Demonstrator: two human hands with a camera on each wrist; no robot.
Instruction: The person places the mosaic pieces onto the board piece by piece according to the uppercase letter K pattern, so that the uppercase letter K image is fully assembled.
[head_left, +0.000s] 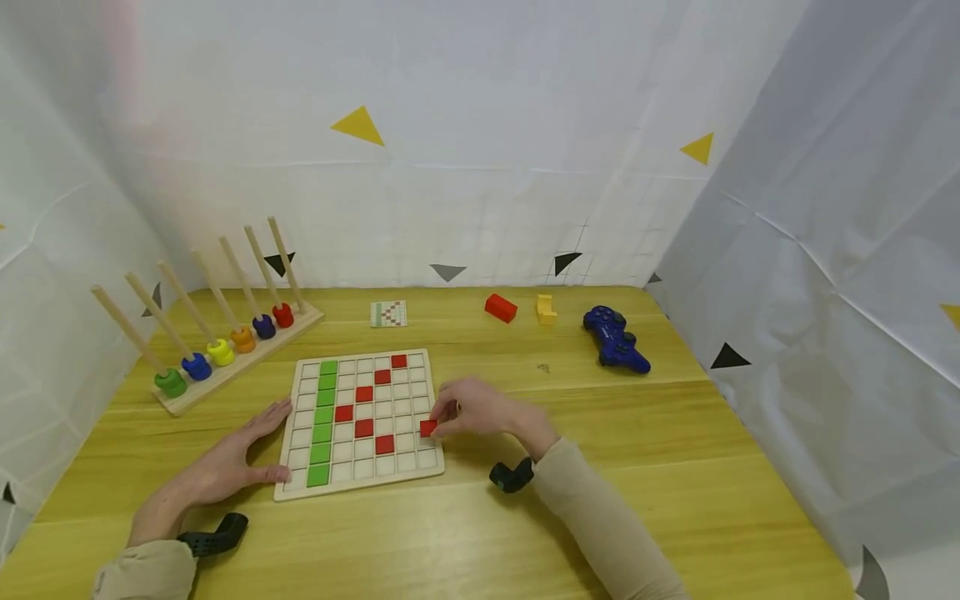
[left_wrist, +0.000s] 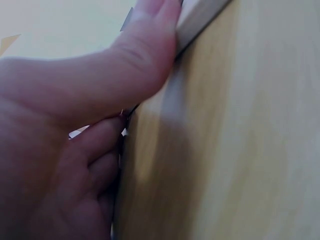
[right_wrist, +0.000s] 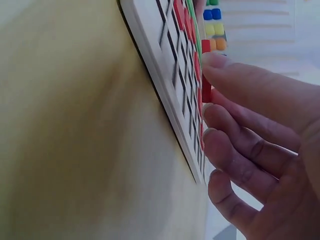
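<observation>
A wooden grid board [head_left: 360,486] lies on the table, with a column of green tiles [head_left: 322,433] along its left side. Several red tiles [head_left: 363,427] sit in other squares, most along diagonals. My right hand [head_left: 480,408] pinches a red square tile [head_left: 427,428] between thumb and fingers, over the board's right edge. In the right wrist view this tile [right_wrist: 206,92] stands just above the grid, the other fingers loosely bent. My left hand [head_left: 225,471] rests at the board's left side, its thumb [left_wrist: 145,60] on the near left edge and its fingers extended along that side.
A wooden peg rack [head_left: 247,362] with coloured rings stands at the back left. Behind the board lies a small pattern card [head_left: 388,314]. Further right are a red block [head_left: 501,308], a yellow notched block [head_left: 546,310] and a blue game controller [head_left: 615,340].
</observation>
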